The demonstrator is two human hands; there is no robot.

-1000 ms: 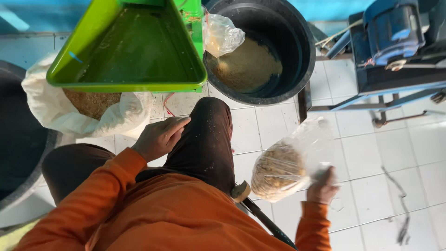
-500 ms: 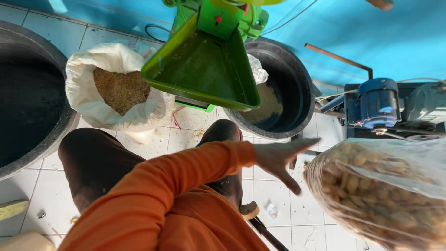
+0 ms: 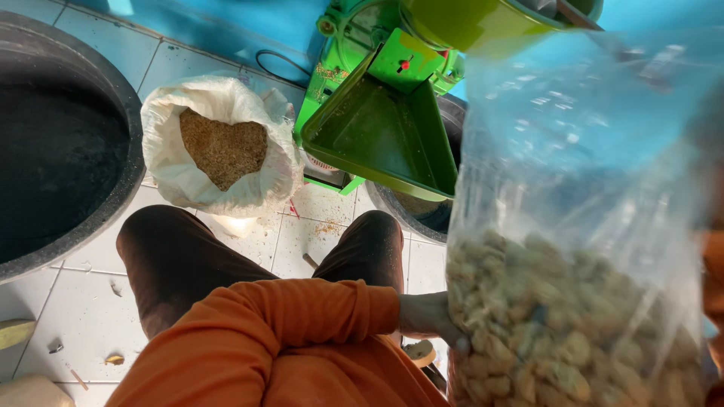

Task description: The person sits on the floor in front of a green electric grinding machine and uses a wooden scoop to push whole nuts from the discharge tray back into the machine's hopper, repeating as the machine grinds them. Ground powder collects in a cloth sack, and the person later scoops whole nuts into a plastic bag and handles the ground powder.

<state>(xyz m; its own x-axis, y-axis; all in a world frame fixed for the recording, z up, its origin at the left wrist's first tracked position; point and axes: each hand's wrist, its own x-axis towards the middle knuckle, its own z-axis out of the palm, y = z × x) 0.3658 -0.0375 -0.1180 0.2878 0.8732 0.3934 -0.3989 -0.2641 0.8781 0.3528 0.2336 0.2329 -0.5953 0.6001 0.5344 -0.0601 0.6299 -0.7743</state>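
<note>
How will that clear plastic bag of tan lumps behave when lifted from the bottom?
The clear bag is thin film, empty above, so likely floppy, the top folding over. The tan lumps fill only its lower part: probably bottom-heavy, shifting when tilted. The left hand touches the bag's lower edge; the smooth film may slip.

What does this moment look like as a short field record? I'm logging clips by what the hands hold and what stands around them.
held thing: clear plastic bag of pale lumpy pieces, raised close to the camera
left hand: under the bag's lower left side, touching it
right hand: hidden behind the bag, grip cannot be told
ahead: green machine chute, empty
left of chute: white sack, open, holding brown grain
far left: large black tub
floor: white tiles
</note>
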